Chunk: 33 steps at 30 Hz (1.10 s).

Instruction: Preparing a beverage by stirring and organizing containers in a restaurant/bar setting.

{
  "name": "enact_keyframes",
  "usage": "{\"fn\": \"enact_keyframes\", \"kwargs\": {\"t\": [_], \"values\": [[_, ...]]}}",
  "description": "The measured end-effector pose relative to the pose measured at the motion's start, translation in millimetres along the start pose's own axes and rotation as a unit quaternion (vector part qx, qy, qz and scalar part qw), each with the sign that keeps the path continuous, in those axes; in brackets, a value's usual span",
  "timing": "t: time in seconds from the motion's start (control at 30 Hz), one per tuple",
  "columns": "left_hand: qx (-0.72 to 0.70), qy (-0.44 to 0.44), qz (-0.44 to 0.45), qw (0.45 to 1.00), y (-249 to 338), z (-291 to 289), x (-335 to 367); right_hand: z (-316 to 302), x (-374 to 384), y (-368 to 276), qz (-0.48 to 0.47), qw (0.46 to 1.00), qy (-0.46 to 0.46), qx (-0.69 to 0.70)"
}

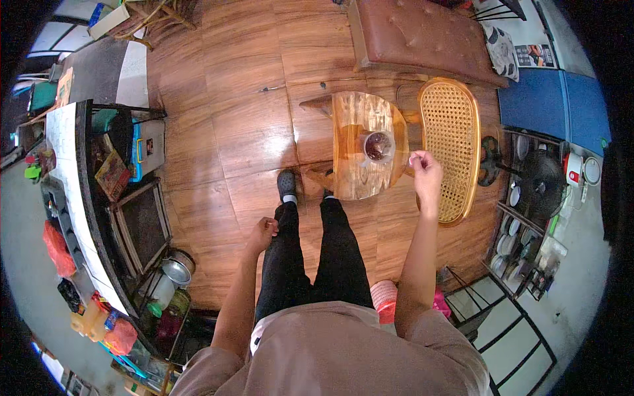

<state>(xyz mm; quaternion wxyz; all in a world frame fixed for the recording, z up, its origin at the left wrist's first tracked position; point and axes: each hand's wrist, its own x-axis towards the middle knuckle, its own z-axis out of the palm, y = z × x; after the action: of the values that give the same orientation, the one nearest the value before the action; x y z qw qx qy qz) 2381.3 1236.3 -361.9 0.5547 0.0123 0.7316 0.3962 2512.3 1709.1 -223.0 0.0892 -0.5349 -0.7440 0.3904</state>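
My right hand (426,174) is raised over the gap between a small wooden table (353,175) and a cane-seated chair (450,148). Its thumb and fingers are pinched together; anything between them is too small to name. A round clear container (378,146) with dark reddish-brown contents stands on the tabletop, just left of these fingers and apart from them. My left hand (265,230) hangs beside my left thigh, its fingers curled in, with nothing seen in them.
A brown padded bench (422,39) stands at the far right. Dish racks (512,241) and a dark fan (538,185) line the right side. At left are a white-topped table (72,178), a framed screen (142,224) and metal pots (177,267). Wood-look tiles (244,132) cover the floor.
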Motion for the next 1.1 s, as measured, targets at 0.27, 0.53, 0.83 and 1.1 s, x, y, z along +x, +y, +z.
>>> {"fn": "enact_keyframes", "kwargs": {"t": [0.27,0.53,0.83,1.1], "values": [[0.012,0.002,-0.017,1.0,7,3,-3,-16,-1,-11,0.006,1.0,0.0,-0.015],[0.015,0.002,-0.036,0.999,-8,3,2,-32,-2,-31,-0.013,1.0,0.007,-0.002],[0.028,-0.011,-0.018,0.999,-4,2,2,35,36,71,-0.006,0.998,-0.013,-0.063],[0.049,0.005,-0.02,0.999,-4,-7,-2,24,21,44,0.002,1.0,-0.016,0.026]]}}
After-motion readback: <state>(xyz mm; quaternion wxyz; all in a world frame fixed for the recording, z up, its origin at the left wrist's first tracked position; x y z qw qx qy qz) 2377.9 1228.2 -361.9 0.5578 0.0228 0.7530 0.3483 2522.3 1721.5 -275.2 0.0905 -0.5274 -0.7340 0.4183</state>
